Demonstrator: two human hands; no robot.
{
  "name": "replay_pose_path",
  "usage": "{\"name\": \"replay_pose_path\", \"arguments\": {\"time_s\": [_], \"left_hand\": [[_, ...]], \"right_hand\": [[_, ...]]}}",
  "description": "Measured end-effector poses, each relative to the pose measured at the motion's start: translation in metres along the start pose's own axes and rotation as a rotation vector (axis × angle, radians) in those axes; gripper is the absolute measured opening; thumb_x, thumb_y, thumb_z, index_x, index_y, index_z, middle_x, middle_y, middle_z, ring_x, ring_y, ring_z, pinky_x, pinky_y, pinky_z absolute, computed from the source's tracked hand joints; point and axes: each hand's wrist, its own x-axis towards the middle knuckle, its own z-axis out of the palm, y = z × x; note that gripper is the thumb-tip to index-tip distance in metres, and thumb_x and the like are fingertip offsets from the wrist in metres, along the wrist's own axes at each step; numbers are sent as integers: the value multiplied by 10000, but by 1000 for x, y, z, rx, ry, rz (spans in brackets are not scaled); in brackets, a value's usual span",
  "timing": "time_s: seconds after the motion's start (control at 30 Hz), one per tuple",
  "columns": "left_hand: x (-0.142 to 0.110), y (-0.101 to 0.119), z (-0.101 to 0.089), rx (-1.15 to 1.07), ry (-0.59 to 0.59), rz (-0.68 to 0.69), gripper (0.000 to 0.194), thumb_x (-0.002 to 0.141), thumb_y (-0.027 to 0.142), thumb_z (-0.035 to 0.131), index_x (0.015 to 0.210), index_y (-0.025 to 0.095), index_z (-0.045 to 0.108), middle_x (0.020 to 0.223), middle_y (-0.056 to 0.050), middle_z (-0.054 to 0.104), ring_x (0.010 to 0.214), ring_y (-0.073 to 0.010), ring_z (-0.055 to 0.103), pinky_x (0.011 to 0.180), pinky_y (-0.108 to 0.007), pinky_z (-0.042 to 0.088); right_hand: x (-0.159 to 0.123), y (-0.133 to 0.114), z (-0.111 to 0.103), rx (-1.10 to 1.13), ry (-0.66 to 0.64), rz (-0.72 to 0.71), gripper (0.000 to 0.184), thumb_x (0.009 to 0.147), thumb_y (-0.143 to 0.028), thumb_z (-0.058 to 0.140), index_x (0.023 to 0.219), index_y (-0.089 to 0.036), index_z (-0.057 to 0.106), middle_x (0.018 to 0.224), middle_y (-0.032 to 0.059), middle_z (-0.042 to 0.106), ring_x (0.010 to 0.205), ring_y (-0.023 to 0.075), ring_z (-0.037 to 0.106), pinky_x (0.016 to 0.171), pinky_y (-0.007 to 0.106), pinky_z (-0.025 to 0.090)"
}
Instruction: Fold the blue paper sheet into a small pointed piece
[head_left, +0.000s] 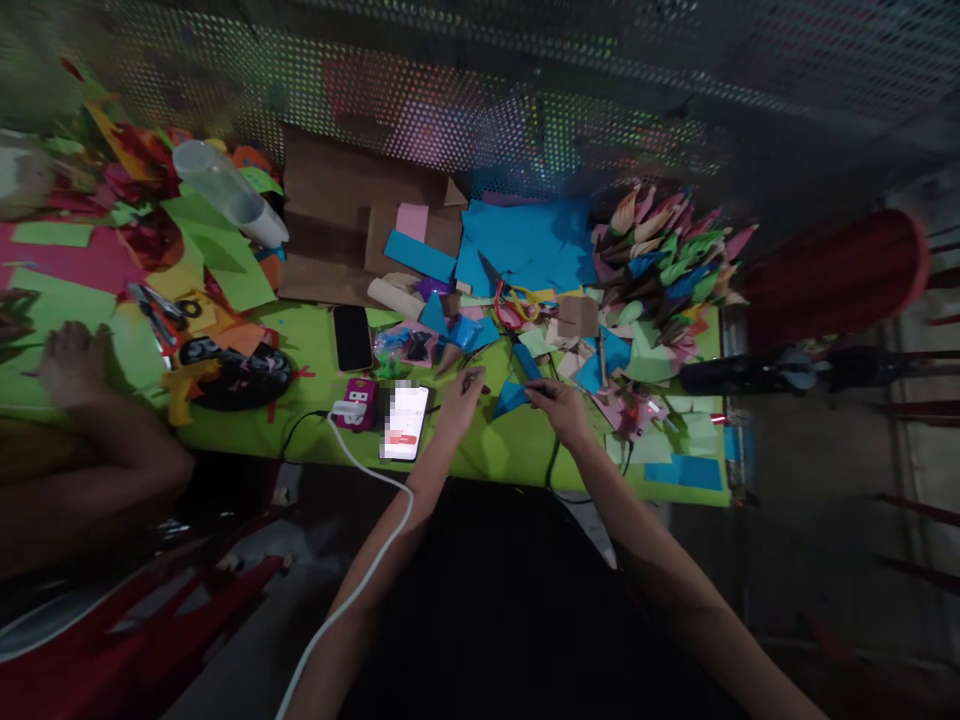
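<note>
My right hand (561,404) pinches the edge of a folded blue paper triangle (510,399) above the green tabletop. To its left, my left hand (462,393) is closed, fingertips together; a small dark thing shows at them, too unclear to name. Just beyond the hands lie a narrow blue strip (526,360), blue paper scraps and a small green plastic-looking item (390,365). A lit phone (405,424) rests beside my left forearm. On the right, a pink piece (636,414) lies among pale paper sheets.
A pink power box (357,404) with a white cable (352,450) stands left of the phone; the cable crosses my left forearm. A dark phone (352,338), scissors (176,308) and paper cones (667,260) lie around. Another person's hand (73,362) rests at far left.
</note>
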Motion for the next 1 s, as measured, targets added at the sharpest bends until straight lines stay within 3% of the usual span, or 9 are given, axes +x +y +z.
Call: {"name": "replay_pose_path", "arguments": {"time_s": [0.07, 0.13, 0.27, 0.43, 0.53, 0.63, 0.77, 0.87, 1.0], "left_hand": [[-13, -3, 8, 53, -106, 5, 195, 916, 357, 590, 989, 203, 685, 979, -65, 719, 937, -210, 654, 863, -342, 493], [-23, -8, 13, 91, -133, -6, 127, 872, 321, 628, 862, 199, 664, 905, -41, 704, 884, -195, 638, 842, -327, 485], [-32, -17, 10, 136, -49, -63, 124, 838, 299, 624, 768, 198, 610, 807, -9, 668, 805, -173, 611, 780, -299, 467], [-38, -31, -3, 81, 78, -94, 124, 836, 275, 587, 906, 182, 631, 934, -49, 701, 901, -196, 641, 847, -323, 481], [-44, -40, -7, 26, 138, -117, 199, 806, 256, 598, 989, 186, 638, 1026, -65, 714, 968, -200, 657, 898, -339, 493], [-52, -51, -11, -28, 168, -139, 259, 783, 303, 631, 1014, 188, 651, 1055, -74, 719, 986, -203, 669, 901, -346, 510], [-60, -64, -19, -23, 130, -191, 328, 759, 365, 646, 1028, 178, 664, 977, -65, 725, 923, -211, 680, 841, -347, 535], [-65, -77, -27, 23, 137, -179, 329, 745, 377, 643, 998, 170, 668, 986, -74, 722, 963, -224, 671, 879, -361, 523], [-76, -93, -38, 69, 101, -205, 373, 747, 437, 653, 1020, 183, 672, 1019, -76, 727, 1010, -244, 669, 904, -382, 523]], "right_hand": [[-2, 1, 5, -23, -26, -8, 366, 710, -525, 721, 866, -197, 759, 693, 10, 691, 631, 158, 588, 615, 291, 464], [-5, 4, 10, -53, -58, -19, 363, 718, -533, 710, 850, -199, 760, 706, 11, 704, 647, 163, 604, 637, 293, 476], [-4, 9, 15, -141, -64, -56, 358, 828, -534, 622, 887, -212, 767, 839, 36, 756, 730, 183, 652, 711, 312, 517], [25, 0, 24, -460, -61, -170, 245, 910, -276, 562, 1025, -244, 776, 1055, 63, 750, 951, 221, 680, 879, 348, 524], [49, -9, 42, -710, -127, -200, 371, 905, -143, 533, 1216, -215, 721, 1150, 90, 708, 997, 224, 662, 928, 344, 501], [60, -13, 64, -887, -133, -216, 511, 912, -125, 543, 1421, -161, 576, 1280, 151, 645, 1141, 275, 595, 994, 379, 460], [49, -8, 79, -924, -194, -269, 523, 889, -131, 588, 1403, -228, 594, 1393, 118, 597, 1216, 307, 541, 1039, 415, 440], [32, -1, 70, -902, -227, -319, 493, 905, -127, 553, 1382, -243, 606, 1411, 93, 592, 1247, 288, 528, 1063, 409, 425], [14, 8, 35, -896, -63, -249, 473, 919, -118, 501, 1372, -205, 607, 1389, 118, 598, 1253, 284, 526, 1070, 410, 416]]}}
